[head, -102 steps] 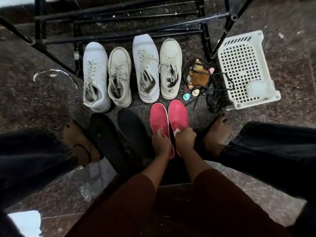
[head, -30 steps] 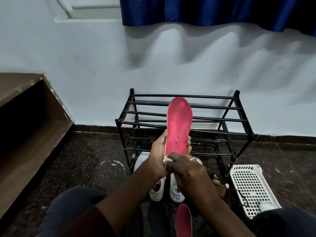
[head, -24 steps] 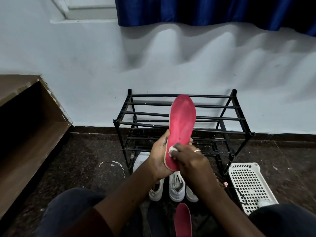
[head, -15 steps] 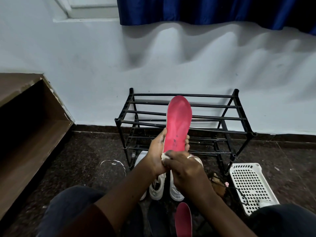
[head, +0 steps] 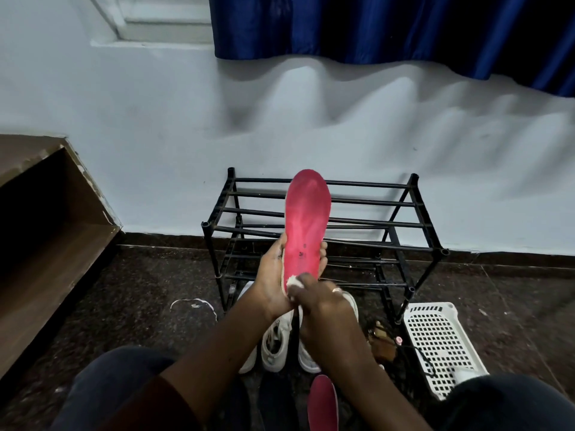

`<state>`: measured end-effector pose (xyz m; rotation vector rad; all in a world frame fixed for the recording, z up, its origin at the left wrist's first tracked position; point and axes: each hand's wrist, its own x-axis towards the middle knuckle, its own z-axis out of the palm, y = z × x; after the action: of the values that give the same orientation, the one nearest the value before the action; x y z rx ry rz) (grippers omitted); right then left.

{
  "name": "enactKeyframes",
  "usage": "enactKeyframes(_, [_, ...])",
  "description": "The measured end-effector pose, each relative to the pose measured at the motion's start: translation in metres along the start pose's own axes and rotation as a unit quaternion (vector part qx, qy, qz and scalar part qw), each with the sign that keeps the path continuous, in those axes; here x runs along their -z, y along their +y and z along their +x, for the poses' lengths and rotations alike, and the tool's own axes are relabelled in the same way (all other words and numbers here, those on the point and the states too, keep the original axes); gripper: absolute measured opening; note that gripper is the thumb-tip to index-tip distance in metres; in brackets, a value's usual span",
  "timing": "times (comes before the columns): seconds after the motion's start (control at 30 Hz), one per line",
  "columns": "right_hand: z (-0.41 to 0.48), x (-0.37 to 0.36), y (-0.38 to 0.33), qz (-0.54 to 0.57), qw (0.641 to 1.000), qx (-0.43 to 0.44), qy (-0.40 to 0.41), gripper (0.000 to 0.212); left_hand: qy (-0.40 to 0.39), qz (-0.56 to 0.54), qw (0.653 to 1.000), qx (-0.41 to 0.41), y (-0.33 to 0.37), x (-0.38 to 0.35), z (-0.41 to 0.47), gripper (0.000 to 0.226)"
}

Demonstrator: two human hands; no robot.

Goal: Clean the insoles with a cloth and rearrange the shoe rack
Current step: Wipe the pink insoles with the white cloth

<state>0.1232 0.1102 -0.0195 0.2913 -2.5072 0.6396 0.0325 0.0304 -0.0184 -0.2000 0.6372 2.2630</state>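
As the left hand grips the pink foam insole upright mid-frame and the right hand pinches a white cloth to its heel, cleaning seems early, the black metal-bar shoe rack not yet arranged

Left hand holds red insole upright; right hand presses cloth on it

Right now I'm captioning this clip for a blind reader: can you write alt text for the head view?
The left hand holds a pink insole upright while the right hand presses a white cloth to its heel end. Behind stands a black shoe rack against a white wall; white shoes, another pink insole and a white basket lie on the floor.
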Motion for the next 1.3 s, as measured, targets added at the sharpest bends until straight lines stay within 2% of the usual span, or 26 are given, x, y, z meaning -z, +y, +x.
enactKeyframes(0.1, [-0.013, 0.000, -0.008, 0.004, 0.999, 0.038, -0.038, 0.052, -0.005, -0.027, 0.999, -0.018, 0.007, 0.005, -0.004, 0.057])
enactKeyframes(0.17, [-0.006, 0.004, -0.003, -0.006, 0.999, 0.033, -0.035, 0.056, -0.010, -0.013, 1.000, -0.010, 0.006, 0.005, -0.006, 0.058])
enactKeyframes(0.33, [0.032, 0.011, 0.005, -0.048, 0.998, -0.023, 0.039, 0.028, -0.019, 0.035, 0.999, 0.015, -0.003, -0.001, -0.016, 0.047])
enactKeyframes(0.4, [0.031, 0.008, -0.003, -0.066, 0.996, -0.027, 0.049, 0.030, -0.021, 0.028, 0.999, -0.010, 0.002, -0.002, -0.018, 0.045])
enactKeyframes(0.53, [0.008, -0.006, -0.027, -0.036, 0.997, -0.044, 0.050, 0.030, 0.002, -0.019, 0.998, -0.057, 0.008, 0.005, -0.018, 0.056])
enactKeyframes(0.63, [0.001, -0.009, -0.033, -0.030, 0.998, -0.035, 0.043, 0.030, 0.006, -0.057, 0.996, -0.062, 0.009, 0.008, -0.019, 0.057])
enactKeyframes(0.7, [0.007, -0.007, -0.029, -0.033, 0.998, -0.036, 0.034, 0.030, 0.005, -0.039, 0.997, -0.061, 0.011, 0.007, -0.022, 0.054])
enactKeyframes(0.83, [0.036, -0.005, -0.015, -0.055, 0.995, -0.077, 0.039, 0.018, 0.006, 0.032, 0.999, -0.020, 0.003, 0.002, -0.031, 0.050])
enactKeyframes(0.97, [0.044, -0.003, -0.015, 0.011, 0.996, -0.091, 0.002, 0.015, -0.003, 0.026, 1.000, -0.005, 0.002, 0.004, -0.034, 0.047])
enactKeyframes(1.13, [0.014, 0.005, -0.033, 0.032, 0.997, -0.044, -0.062, 0.012, 0.014, 0.003, 1.000, -0.008, 0.004, 0.012, -0.030, 0.054])
enactKeyframes(1.3, [0.011, 0.011, -0.039, 0.105, 0.991, -0.079, -0.018, 0.012, -0.003, 0.001, 1.000, -0.010, 0.004, 0.013, -0.028, 0.056])
